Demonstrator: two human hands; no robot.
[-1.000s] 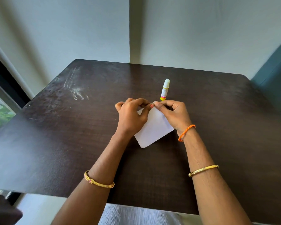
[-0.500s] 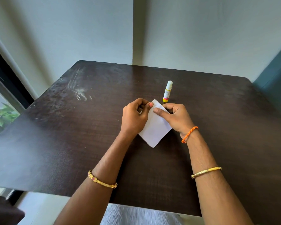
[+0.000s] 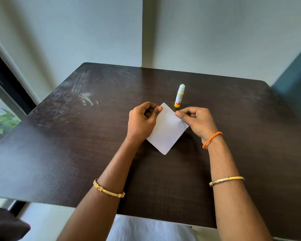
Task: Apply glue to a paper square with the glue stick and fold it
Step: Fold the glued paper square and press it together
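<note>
pale walls meet in a corner behind a dark wooden table that fills most of the frame, with whitish scuff marks on its upper left part. a window edge with green leaves shows at the far left, and a teal chair back at the right edge.

near the middle of the frame a white paper square lies turned like a diamond, its lowest corner pointing toward the person and its top corner just below the glue stick. the left hand is on the paper's upper left edge, its fingers curled and pinching the paper near the top corner, a painted thumbnail showing. the right hand is on the upper right edge, its fingers curled in, with thumb and forefinger pinching that edge of the paper. the two hands are apart, with the paper's top corner between them.

the glue stick stands upright on the table just above the paper, white cap on, yellow and pink at its base, touched by neither hand.

an orange braided band circles the right wrist, and a gold bangle sits on each forearm, one at lower left and one at lower right. light striped cloth shows at the bottom edge below the table.
</note>
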